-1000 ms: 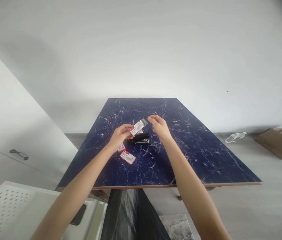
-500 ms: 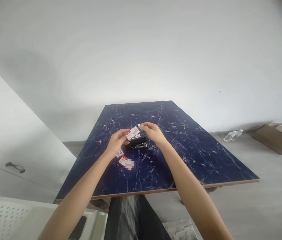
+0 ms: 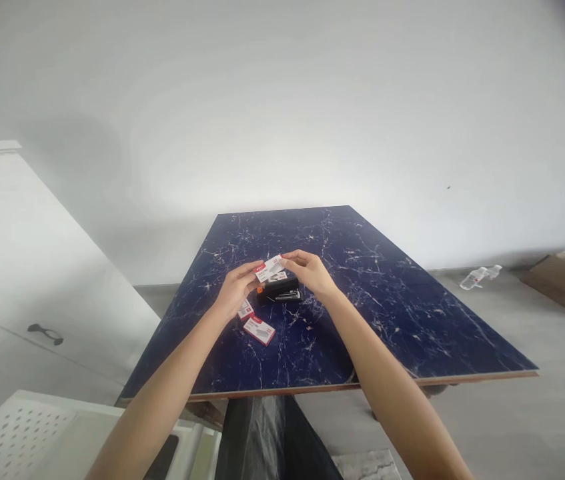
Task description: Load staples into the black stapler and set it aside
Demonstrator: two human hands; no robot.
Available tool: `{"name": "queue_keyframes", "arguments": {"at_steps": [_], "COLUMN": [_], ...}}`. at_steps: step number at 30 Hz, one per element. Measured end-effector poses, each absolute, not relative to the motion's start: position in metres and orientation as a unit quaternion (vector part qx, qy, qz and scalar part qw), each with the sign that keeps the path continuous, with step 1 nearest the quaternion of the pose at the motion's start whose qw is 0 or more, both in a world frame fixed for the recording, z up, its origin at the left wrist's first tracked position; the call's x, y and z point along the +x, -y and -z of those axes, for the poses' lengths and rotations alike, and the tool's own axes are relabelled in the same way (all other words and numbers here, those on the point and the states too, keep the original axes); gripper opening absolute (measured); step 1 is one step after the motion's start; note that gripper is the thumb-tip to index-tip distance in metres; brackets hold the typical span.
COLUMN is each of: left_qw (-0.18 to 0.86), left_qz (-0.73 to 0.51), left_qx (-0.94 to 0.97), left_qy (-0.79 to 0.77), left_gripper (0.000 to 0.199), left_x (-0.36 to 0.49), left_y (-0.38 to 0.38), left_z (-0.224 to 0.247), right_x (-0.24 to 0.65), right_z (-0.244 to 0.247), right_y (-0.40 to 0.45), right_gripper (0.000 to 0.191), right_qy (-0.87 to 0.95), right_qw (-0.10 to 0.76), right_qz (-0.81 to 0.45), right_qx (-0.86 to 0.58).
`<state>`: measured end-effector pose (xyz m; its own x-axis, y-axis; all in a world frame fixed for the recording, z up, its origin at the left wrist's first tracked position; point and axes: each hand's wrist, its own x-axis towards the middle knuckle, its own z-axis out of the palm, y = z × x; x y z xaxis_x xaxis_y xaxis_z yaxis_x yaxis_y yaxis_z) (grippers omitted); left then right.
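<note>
Left of the black stapler (image 3: 285,287), the left hand (image 3: 235,291) grips one end of a red-and-white box (image 3: 269,269). Two similar boxes (image 3: 259,330) lie just to the stapler's near left. The gripped box shows beyond the stapler, its other end pinched in the right hand (image 3: 313,273).
</note>
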<state>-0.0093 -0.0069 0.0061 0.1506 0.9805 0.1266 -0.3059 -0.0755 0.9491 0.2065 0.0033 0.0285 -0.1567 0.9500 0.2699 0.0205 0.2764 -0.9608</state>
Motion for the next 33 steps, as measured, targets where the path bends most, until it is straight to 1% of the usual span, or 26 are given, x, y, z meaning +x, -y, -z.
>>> {"name": "queue_keyframes", "arguments": {"at_steps": [4,6,8,10,15,19,21,24,26,28,30,32,33], "left_qw": [0.604,0.584,0.553,0.538,0.548,0.555,0.541,0.461,0.371,0.267,0.174,0.108,0.094], "left_qz": [-0.546,-0.547,-0.554,-0.561,-0.574,-0.577,-0.583,-0.577,-0.531,-0.461,-0.394,-0.348,-0.335], "left_qx": [0.488,0.507,0.522,0.522,0.507,0.503,0.502,0.517,0.556,0.624,0.685,0.717,0.726], "left_qy": [-0.313,-0.32,-0.341,-0.353,-0.336,-0.326,-0.339,-0.433,-0.521,-0.571,-0.587,-0.594,-0.594], "left_gripper": [0.036,0.043,0.049,0.052,0.05,0.048,0.045,0.038,0.031,0.026,0.022,0.022,0.023], "left_x": [-0.009,-0.007,-0.005,-0.004,-0.006,-0.008,-0.011,-0.022,-0.032,-0.042,-0.05,-0.053,-0.053], "left_y": [0.01,0.012,0.014,0.014,0.011,0.006,0.002,-0.006,-0.012,-0.016,-0.019,-0.019,-0.019], "left_z": [-0.01,-0.011,-0.011,-0.01,-0.009,-0.007,-0.005,-0.002,0.001,0.006,0.009,0.01,0.008], "right_x": [0.202,0.199,0.197,0.195,0.191,0.192,0.198,0.216,0.23,0.239,0.243,0.243,0.242], "right_z": [-0.03,-0.031,-0.031,-0.03,-0.028,-0.03,-0.029,-0.024,-0.018,-0.009,-0.001,0.006,0.009], "right_y": [0.0,0.003,0.005,0.007,0.01,0.008,0.002,-0.012,-0.023,-0.032,-0.039,-0.042,-0.043], "right_gripper": [0.032,0.031,0.032,0.036,0.041,0.039,0.035,0.032,0.033,0.034,0.034,0.033,0.032], "right_qy": [0.633,0.633,0.634,0.639,0.651,0.66,0.639,0.562,0.524,0.516,0.537,0.576,0.598], "right_qw": [0.544,0.556,0.56,0.555,0.535,0.525,0.536,0.564,0.55,0.516,0.469,0.411,0.382], "right_qz": [-0.35,-0.294,-0.263,-0.267,-0.318,-0.345,-0.345,-0.326,-0.326,-0.326,-0.321,-0.316,-0.317], "right_qx": [-0.426,-0.451,-0.463,-0.461,-0.435,-0.412,-0.431,-0.509,-0.563,-0.602,-0.624,-0.632,-0.629]}}
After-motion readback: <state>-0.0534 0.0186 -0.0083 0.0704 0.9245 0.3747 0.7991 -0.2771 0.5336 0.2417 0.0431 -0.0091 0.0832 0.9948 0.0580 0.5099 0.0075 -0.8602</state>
